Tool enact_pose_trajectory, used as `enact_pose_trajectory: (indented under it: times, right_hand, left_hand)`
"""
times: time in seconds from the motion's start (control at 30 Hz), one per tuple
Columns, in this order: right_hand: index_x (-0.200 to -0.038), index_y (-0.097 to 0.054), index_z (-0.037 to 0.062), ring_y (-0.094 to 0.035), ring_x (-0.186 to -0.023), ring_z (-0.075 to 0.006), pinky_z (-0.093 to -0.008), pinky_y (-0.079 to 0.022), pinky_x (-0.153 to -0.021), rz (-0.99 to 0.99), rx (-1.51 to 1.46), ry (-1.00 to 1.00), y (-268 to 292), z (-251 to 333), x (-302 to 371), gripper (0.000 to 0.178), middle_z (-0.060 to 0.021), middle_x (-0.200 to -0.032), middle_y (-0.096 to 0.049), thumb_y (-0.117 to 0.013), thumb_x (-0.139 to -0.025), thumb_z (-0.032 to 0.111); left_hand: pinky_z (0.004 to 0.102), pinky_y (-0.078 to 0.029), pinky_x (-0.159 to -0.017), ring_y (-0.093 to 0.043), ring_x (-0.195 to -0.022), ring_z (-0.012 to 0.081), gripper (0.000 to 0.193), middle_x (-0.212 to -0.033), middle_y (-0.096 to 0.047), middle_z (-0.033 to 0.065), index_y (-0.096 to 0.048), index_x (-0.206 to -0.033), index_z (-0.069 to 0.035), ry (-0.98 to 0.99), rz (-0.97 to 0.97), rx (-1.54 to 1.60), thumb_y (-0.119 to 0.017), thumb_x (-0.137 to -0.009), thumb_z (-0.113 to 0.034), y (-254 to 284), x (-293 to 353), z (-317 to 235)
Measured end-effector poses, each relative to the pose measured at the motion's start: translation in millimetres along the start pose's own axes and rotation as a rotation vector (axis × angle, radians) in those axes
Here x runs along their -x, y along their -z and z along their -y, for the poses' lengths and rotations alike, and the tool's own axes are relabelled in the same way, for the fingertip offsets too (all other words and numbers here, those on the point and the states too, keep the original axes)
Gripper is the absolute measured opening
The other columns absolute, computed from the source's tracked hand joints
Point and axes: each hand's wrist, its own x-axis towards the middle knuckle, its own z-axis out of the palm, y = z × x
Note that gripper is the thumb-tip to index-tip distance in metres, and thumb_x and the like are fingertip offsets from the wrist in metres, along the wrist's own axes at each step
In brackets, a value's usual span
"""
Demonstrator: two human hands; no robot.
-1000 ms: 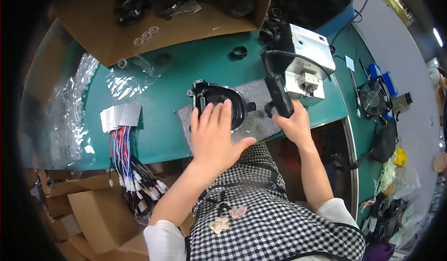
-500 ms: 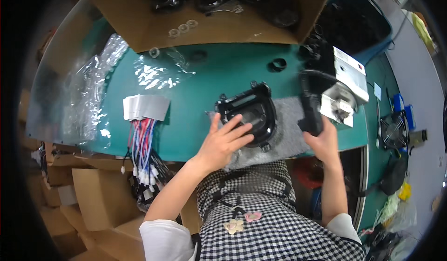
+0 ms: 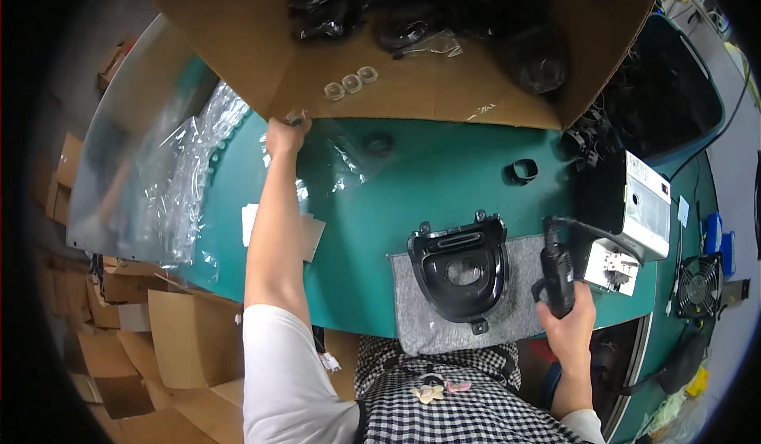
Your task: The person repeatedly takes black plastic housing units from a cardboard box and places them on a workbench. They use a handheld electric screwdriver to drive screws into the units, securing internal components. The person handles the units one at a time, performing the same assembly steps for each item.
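Observation:
My left hand [image 3: 287, 133] reaches far forward to the front edge of the cardboard box. Its fingers are closed on a small clear plastic ring [image 3: 296, 117], mostly covered by the fingertips. In my right hand [image 3: 572, 322] is a black corded electric screwdriver [image 3: 557, 273], held upright at the right of the grey cloth. A glossy black plastic housing [image 3: 481, 247] with mounting tabs and an oval opening lies on that grey cloth [image 3: 412, 317] in front of me; neither hand touches it. Several similar clear rings [image 3: 352, 84] lie in a row on the box flap.
The open cardboard box [image 3: 428, 99] holds bagged black parts. A white metal machine [image 3: 646, 206] stands at right, near a black band [image 3: 523, 171] and a dark bin [image 3: 697, 71]. Clear plastic bags [image 3: 182, 182] lie at left; white cards [image 3: 313, 236] show beneath my left forearm.
My left hand has left the black housing, stretched forward and left, and closed on the clear ring by the box. The screwdriver remains in my right hand. The whole view has shifted.

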Motion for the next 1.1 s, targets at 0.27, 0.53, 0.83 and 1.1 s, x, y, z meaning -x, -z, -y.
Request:
enact_pose_trajectory:
  times: [0.27, 0.53, 0.83, 1.1]
  right_hand:
    - [-0.104, -0.057, -0.0034, -0.058, -0.091, -0.0396, -0.0428, -0.048, -0.078, -0.098, 0.14, 0.13, -19, -10, -1, 0.05, -0.0215, -0.102, -0.057, -0.074, -0.061, 0.015]
    - [-0.102, -0.06, 0.0006, -0.06, -0.088, -0.036, -0.0418, -0.049, -0.076, -0.12, 0.148, 0.087, -19, -12, -3, 0.046, -0.0172, -0.099, -0.06, -0.073, -0.063, 0.021]
    - [-0.103, -0.06, 0.0001, -0.059, -0.089, -0.0347, -0.0408, -0.047, -0.077, -0.135, 0.142, 0.05, -23, -9, 1, 0.049, -0.0162, -0.096, -0.06, -0.075, -0.061, 0.022]
    - [-0.104, -0.06, 0.0006, -0.06, -0.088, -0.0346, -0.0411, -0.048, -0.076, -0.116, 0.135, 0.027, -24, -11, 2, 0.051, -0.0157, -0.096, -0.06, -0.076, -0.061, 0.021]
  left_hand:
    - [0.0264, -0.053, -0.061, -0.058, -0.076, 0.0149, 0.024, -0.087, -0.06, 0.007, -0.056, -0.096, -0.001, 0.131, 0.172, 0.785, -0.068, -0.083, -0.018, 41, -1, 27]
    - [0.0232, -0.052, -0.059, -0.061, -0.071, 0.0122, 0.022, -0.088, -0.056, 0.0027, -0.059, -0.101, -0.002, -0.262, 0.681, 0.912, -0.06, -0.08, 0.003, 81, 220, -48]
    - [0.0519, -0.021, -0.106, -0.043, -0.121, 0.0328, 0.012, -0.113, -0.06, 0.0112, -0.062, -0.071, -0.005, -0.872, 0.141, -0.007, -0.072, -0.068, -0.01, 32, 325, -73]
    - [0.059, -0.008, -0.108, -0.032, -0.13, 0.0333, 0.022, -0.127, -0.051, 0.0116, -0.052, -0.078, -0.007, -0.88, 0.32, -0.096, -0.071, -0.067, -0.005, 26, 340, -64]
